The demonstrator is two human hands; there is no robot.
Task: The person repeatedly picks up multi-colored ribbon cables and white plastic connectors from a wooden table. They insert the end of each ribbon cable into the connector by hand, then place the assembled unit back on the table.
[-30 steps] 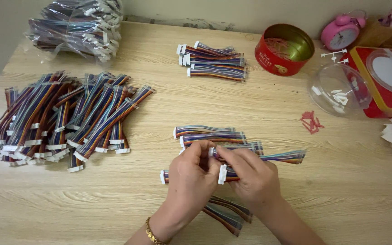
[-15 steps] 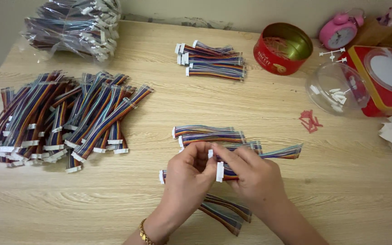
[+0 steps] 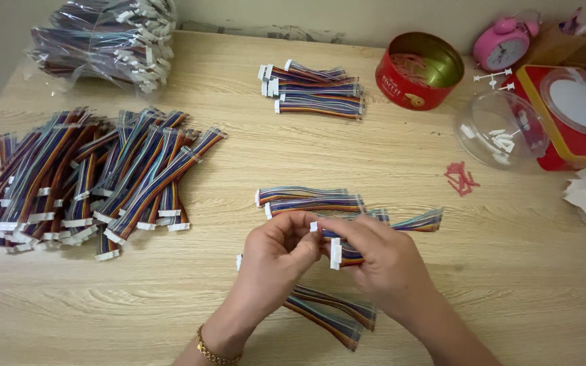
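Head view, both hands (image 3: 334, 261) pinching ribbon cables (image 3: 347, 254)

Rainbow ribbon cables (image 3: 347, 254) w/ white connectors, a small bunch gripped in both hands, mid-table toward the near edge. One white connector shows upright just below the fingertips, another smaller one at the top between the thumbs. Striped wires run right, fanning out past the right hand approx level w/ the table, free end loose. More cable ends (image 3: 334, 313) stick out below the hands, angled down-right toward the near edge, flat on the wood. A white connector tip pokes out left of the left hand; rest hidden by the hands.
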